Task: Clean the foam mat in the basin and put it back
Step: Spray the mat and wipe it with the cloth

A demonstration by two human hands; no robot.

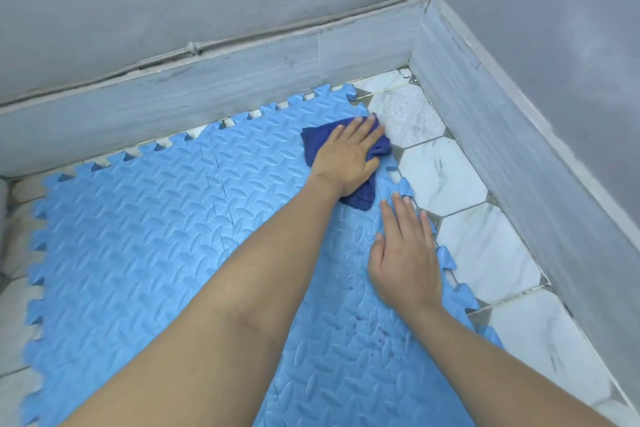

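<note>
Light blue foam mats [145,236] with jigsaw edges and a raised leaf pattern lie flat on the floor, joined together. A dark blue cloth [367,194] rests on the mat's far right corner. My left hand [346,156] presses flat on that cloth, fingers stretched toward the corner. My right hand [405,253] lies palm down on the mat's right edge, fingers together, holding nothing. Wet spots show on the mat near my right wrist.
White hexagon floor tiles [446,177] run along the mat's right side. A grey skirting board [242,80] and grey walls meet in a corner at the far right. A thin cable [194,47] runs along the top of the skirting.
</note>
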